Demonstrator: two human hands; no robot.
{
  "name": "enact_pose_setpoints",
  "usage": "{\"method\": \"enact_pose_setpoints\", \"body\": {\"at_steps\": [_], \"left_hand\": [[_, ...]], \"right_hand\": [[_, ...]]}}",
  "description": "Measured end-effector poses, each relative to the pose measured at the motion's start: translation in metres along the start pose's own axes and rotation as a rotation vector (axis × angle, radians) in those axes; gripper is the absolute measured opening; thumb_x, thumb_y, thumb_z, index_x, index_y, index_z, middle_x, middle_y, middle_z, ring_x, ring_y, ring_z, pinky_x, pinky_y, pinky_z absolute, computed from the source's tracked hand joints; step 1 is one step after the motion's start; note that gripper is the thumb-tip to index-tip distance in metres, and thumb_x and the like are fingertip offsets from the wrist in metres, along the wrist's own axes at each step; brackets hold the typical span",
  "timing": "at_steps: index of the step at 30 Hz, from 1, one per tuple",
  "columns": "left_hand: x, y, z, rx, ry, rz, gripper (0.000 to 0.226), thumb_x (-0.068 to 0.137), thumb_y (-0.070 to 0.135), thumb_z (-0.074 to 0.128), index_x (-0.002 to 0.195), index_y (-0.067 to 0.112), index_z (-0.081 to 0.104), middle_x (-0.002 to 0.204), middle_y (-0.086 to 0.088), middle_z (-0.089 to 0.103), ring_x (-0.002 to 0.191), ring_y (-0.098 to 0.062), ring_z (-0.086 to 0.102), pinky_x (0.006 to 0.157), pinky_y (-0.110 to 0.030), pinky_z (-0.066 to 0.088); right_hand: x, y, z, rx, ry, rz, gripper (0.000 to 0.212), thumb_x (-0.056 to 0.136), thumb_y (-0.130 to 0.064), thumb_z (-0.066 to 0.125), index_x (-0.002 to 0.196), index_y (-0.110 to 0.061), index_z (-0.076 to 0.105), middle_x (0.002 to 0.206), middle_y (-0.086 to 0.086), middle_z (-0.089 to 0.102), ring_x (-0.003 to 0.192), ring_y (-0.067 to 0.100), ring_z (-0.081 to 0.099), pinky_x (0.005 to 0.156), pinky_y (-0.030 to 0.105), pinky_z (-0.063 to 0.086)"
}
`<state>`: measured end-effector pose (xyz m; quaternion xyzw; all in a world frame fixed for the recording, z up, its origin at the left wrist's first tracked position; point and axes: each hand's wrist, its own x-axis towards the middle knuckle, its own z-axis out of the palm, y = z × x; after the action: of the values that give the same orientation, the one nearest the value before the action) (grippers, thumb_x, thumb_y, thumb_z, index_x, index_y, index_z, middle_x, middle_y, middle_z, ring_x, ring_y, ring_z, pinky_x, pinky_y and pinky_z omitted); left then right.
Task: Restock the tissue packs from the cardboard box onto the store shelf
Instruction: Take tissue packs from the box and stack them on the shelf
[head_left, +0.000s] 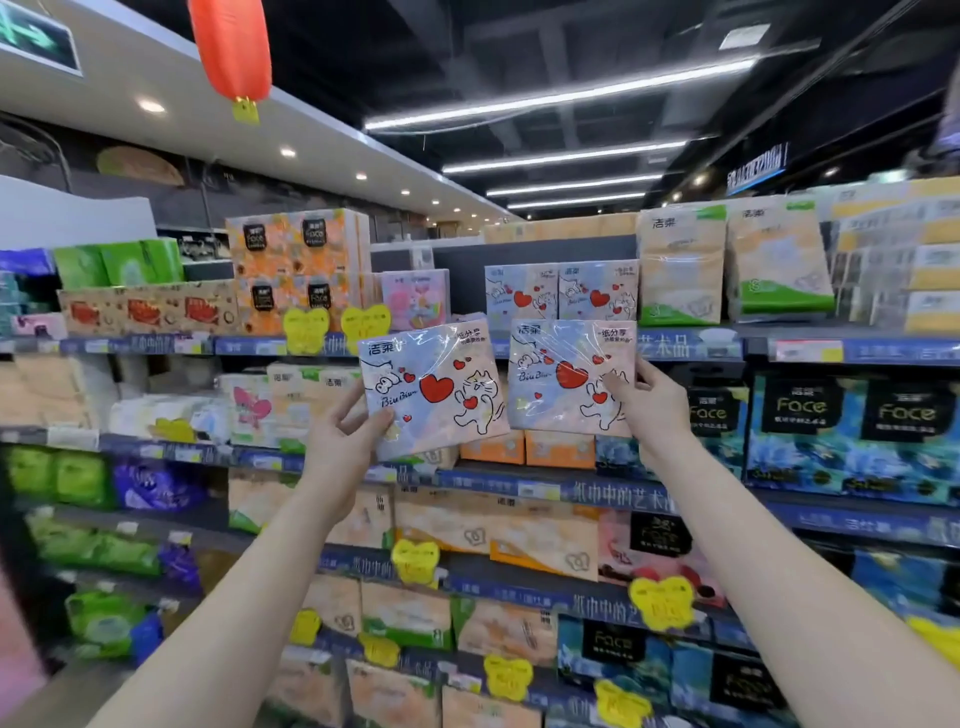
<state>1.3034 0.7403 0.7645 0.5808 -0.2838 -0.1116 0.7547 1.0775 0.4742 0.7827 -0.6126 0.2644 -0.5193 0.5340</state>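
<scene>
I hold two pastel tissue packs printed with red hearts and cartoon cats, both raised in front of the top shelf (691, 345). My left hand (345, 434) grips the left tissue pack (434, 389) by its lower left corner. My right hand (652, 402) grips the right tissue pack (566, 376) at its right edge. Two matching packs (561, 291) stand upright on the top shelf just behind them. The cardboard box is out of view.
Green and white packs (732, 265) stand to the right of the matching ones, a pink pack (415, 299) and orange packs (298, 270) to the left. Lower shelves are full of tissue goods with yellow price tags (415, 561). A red lantern (231, 49) hangs overhead.
</scene>
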Motion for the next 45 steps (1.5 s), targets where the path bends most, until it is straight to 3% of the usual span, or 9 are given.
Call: {"method": "enact_pose_setpoints", "body": {"at_steps": [6,9,13,19,24,31,39,43,45], "left_hand": [[0.059,0.001,-0.002,0.011,-0.046,0.026,0.065,0.096,0.017,0.073,0.153,0.027,0.045,0.101,0.006,0.081,0.104,-0.020,0.075,0.098,-0.054,0.056],[0.092,-0.005,0.000,-0.001,-0.052,0.032,0.063,0.096,0.014,0.072,0.153,0.025,0.046,0.093,0.013,0.081,0.091,-0.010,0.077,0.075,-0.033,0.061],[0.149,-0.010,0.006,-0.012,-0.035,0.043,0.060,0.096,0.009,0.071,0.150,0.022,0.049,0.090,0.008,0.080,0.078,-0.005,0.077,0.059,-0.022,0.059],[0.239,-0.018,0.009,-0.025,-0.037,0.098,0.066,0.092,0.017,0.076,0.151,0.027,0.049,0.119,-0.005,0.074,0.107,-0.019,0.073,0.087,-0.042,0.058],[0.295,-0.030,0.015,-0.086,-0.025,0.108,0.063,0.093,0.016,0.076,0.150,0.025,0.050,0.115,-0.007,0.078,0.112,-0.028,0.072,0.100,-0.058,0.054],[0.344,-0.047,0.020,-0.165,-0.070,0.104,0.058,0.094,0.011,0.074,0.146,0.025,0.053,0.103,0.002,0.080,0.104,-0.024,0.074,0.081,-0.039,0.060],[0.389,-0.051,0.025,-0.158,-0.210,0.106,0.061,0.093,0.011,0.075,0.148,0.024,0.052,0.116,-0.007,0.076,0.098,-0.015,0.074,0.083,-0.035,0.059],[0.403,-0.057,0.035,-0.166,-0.283,0.107,0.062,0.091,0.011,0.077,0.147,0.024,0.053,0.110,-0.003,0.079,0.108,-0.021,0.073,0.099,-0.049,0.056],[0.406,-0.059,0.041,-0.170,-0.320,0.111,0.060,0.091,0.013,0.078,0.144,0.028,0.055,0.107,0.001,0.080,0.112,-0.021,0.072,0.089,-0.041,0.060]], "right_hand": [[0.056,-0.007,0.051,-0.004,0.009,-0.040,0.063,0.096,-0.024,0.072,0.154,-0.025,0.047,0.128,-0.005,0.060,0.109,0.017,0.059,0.090,0.033,0.049],[0.090,-0.002,0.075,0.003,0.028,-0.028,0.066,0.090,-0.027,0.077,0.151,-0.026,0.050,0.137,0.000,0.065,0.118,0.023,0.065,0.104,0.047,0.053],[0.146,-0.001,0.108,0.014,0.051,-0.091,0.061,0.089,-0.020,0.077,0.147,-0.024,0.056,0.127,0.003,0.071,0.113,0.024,0.069,0.102,0.047,0.055],[0.225,0.000,0.148,-0.016,0.031,-0.191,0.058,0.096,-0.024,0.072,0.151,-0.027,0.052,0.125,-0.004,0.068,0.102,0.014,0.068,0.081,0.031,0.055],[0.273,0.012,0.170,-0.097,0.073,-0.194,0.053,0.096,-0.020,0.071,0.145,-0.026,0.055,0.124,0.003,0.072,0.102,0.022,0.073,0.088,0.047,0.062],[0.292,0.052,0.185,-0.300,0.150,-0.136,0.049,0.097,-0.018,0.069,0.142,-0.016,0.049,0.134,0.004,0.062,0.118,0.024,0.063,0.101,0.046,0.053],[0.289,0.039,0.197,-0.659,0.228,-0.083,0.055,0.098,-0.022,0.067,0.149,-0.014,0.047,0.140,0.012,0.061,0.126,0.033,0.057,0.098,0.037,0.045],[0.284,0.038,0.202,-0.777,0.213,-0.052,0.050,0.103,-0.026,0.060,0.148,-0.009,0.044,0.145,0.015,0.056,0.131,0.035,0.053,0.099,0.037,0.042],[0.281,0.033,0.203,-0.814,0.195,-0.035,0.049,0.105,-0.027,0.055,0.147,-0.006,0.042,0.143,0.017,0.057,0.130,0.036,0.053,0.094,0.036,0.041]]}}
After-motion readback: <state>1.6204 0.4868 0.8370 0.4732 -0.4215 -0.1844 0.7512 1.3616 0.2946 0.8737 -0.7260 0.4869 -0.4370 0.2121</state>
